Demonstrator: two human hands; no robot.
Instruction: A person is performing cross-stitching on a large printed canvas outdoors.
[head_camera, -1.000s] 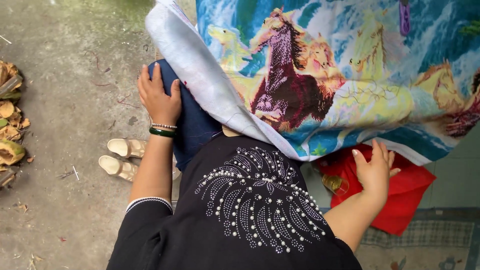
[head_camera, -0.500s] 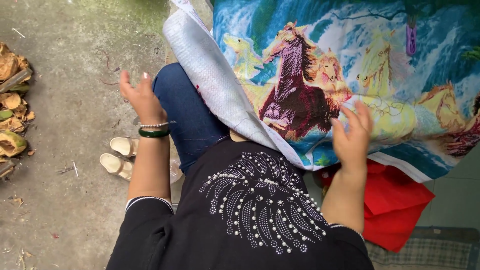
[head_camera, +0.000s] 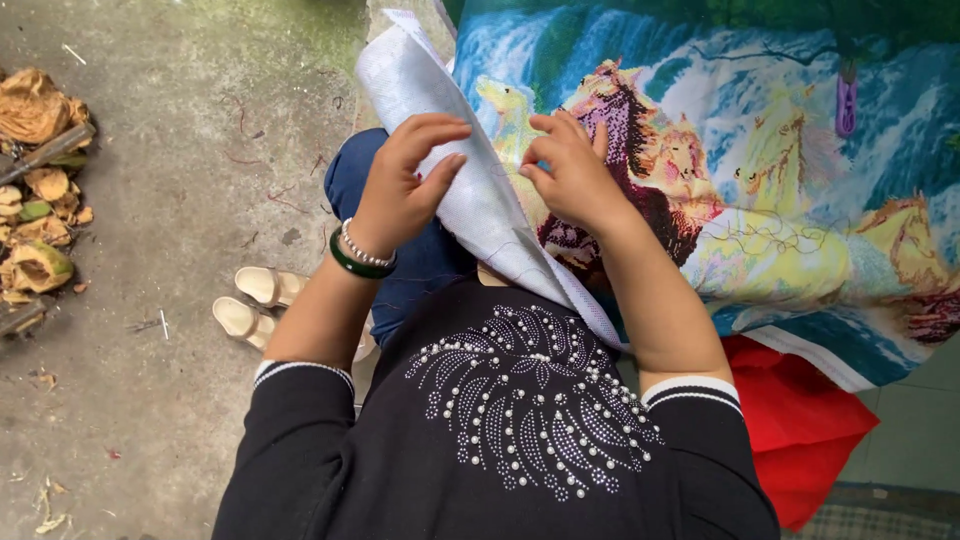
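Fingers of the left hand (head_camera: 400, 190) and right hand (head_camera: 572, 172) curl and pinch the pale folded edge of the horse-patterned cloth (head_camera: 760, 190) over the lap.

Embroidered cloth (head_camera: 760, 200) cut by top, right edges; red bag (head_camera: 800, 430) half-hidden

A blue-green embroidered cloth (head_camera: 760, 200) patterned with horses was seen upper right; a red bag (head_camera: 800, 420) lower right.
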